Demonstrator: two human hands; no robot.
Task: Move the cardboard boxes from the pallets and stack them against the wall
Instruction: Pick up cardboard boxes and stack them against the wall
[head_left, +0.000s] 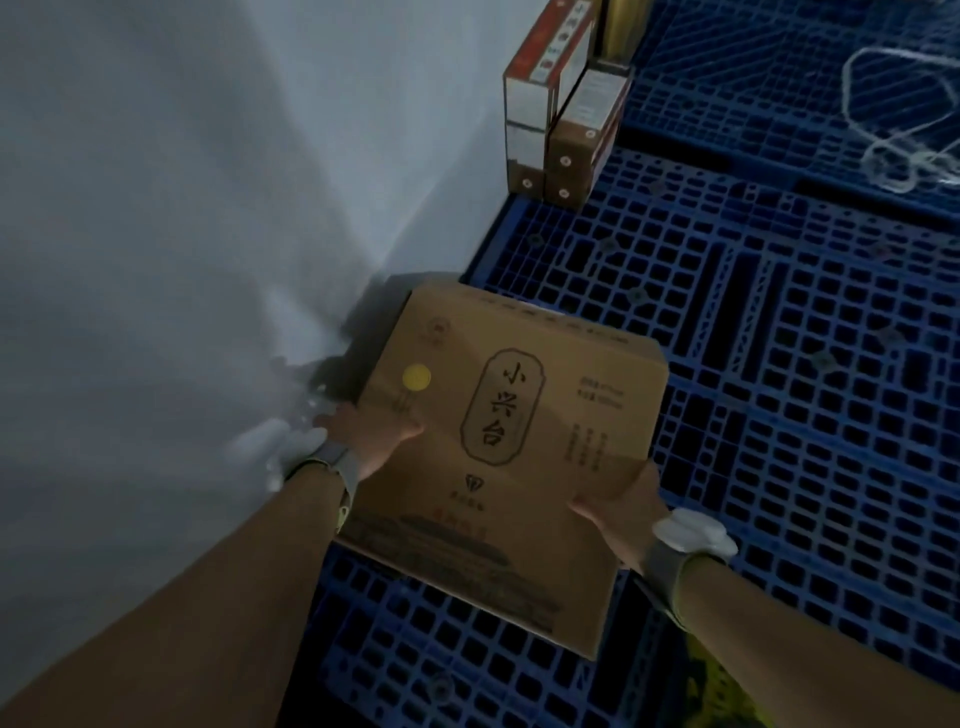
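- Both hands were clamped on one printed cardboard box (514, 426): the left hand (371, 434) gripped its wall-side edge with the thumb lying over the top face, and the right hand (621, 512) had the near right corner, fingers tucked under and thumb on top.
- Head view, only one we got: box was held a bit tilted over the blue plastic pallet (779, 364), right up next to the white wall (182, 208). Couldn't tell if its underside was touching the pallet or hanging just above it.
- Handling guess: it looked like stiff corrugated board, flaps closed, faces flat, no sagging, so it should take a squeeze fine. Two hands on it suggests some weight, maybe bottles inside going by the label, so I'd treat it as breakable and not drop it.
- Best hold, I'd say, is opposite edges or corners with fingers under the bottom, pretty much what was going on. The printed top looked smooth, so palms alone might slip.
- Further along the wall stood a few smaller red-and-white boxes (558, 119), upright, touching each other.
- Some clear plastic strapping (893, 119) lay loose on a far pallet.
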